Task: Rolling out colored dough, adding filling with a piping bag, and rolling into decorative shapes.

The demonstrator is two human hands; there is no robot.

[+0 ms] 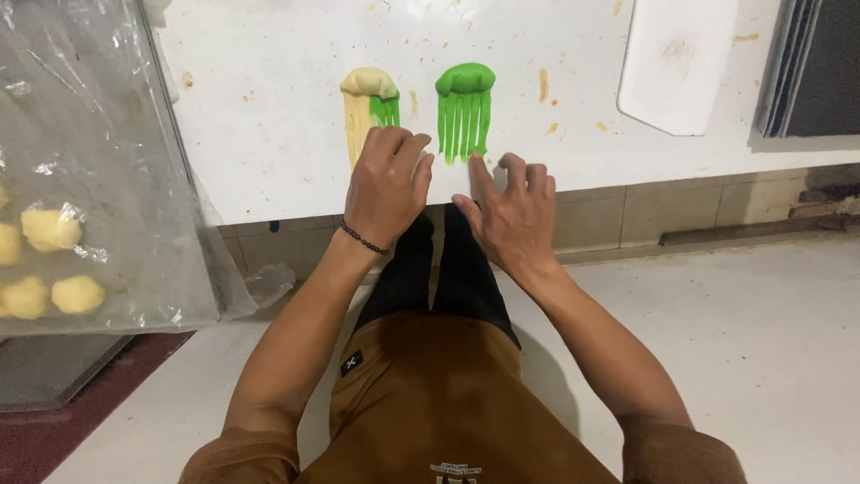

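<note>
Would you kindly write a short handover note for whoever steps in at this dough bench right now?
Left hand: bare, palm down on the lower strips of the pale yellow dough piece with a green section, near the front edge of the white work board.
Right hand: bare, index fingertip touching the lower ends of the bright green dough piece cut into long strips.
Done: both pieces lie side by side, each with a rounded uncut top and strips running toward the person.
Left: neither piece is rolled or gathered yet.
Nearby: white plastic scraper upper right; yellow dough balls under clear plastic film on the left.
</note>
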